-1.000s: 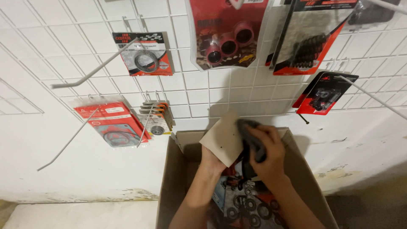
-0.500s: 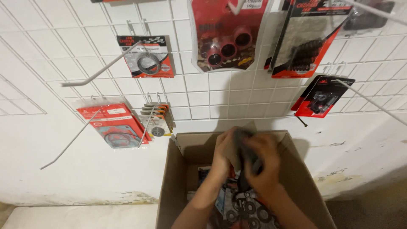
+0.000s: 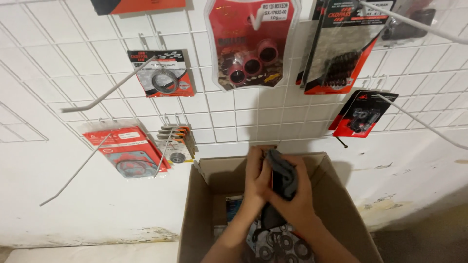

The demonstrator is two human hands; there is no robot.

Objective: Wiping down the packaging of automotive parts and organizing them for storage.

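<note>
Both my hands are together over an open cardboard box [image 3: 200, 214] that stands against a white wire-grid wall. My right hand [image 3: 297, 204] grips a dark grey flat packet [image 3: 282, 180], held upright above the box. My left hand [image 3: 257, 180] presses against the packet's left side, fingers closed on it. Below my hands, inside the box, lie packets showing black ring-shaped gaskets [image 3: 280, 243].
Packaged parts hang on the grid: a red blister pack of rollers [image 3: 251, 41], a pack with a metal ring [image 3: 163, 73], a red gasket pack [image 3: 126, 151], small stacked packs [image 3: 176, 143], a black-and-red pack [image 3: 360, 114]. Bare white hooks [image 3: 105, 92] jut out towards me.
The tan card my left hand held a second ago is gone from sight. Both hands have closed together on the dark packet and lifted slightly towards the wall.
</note>
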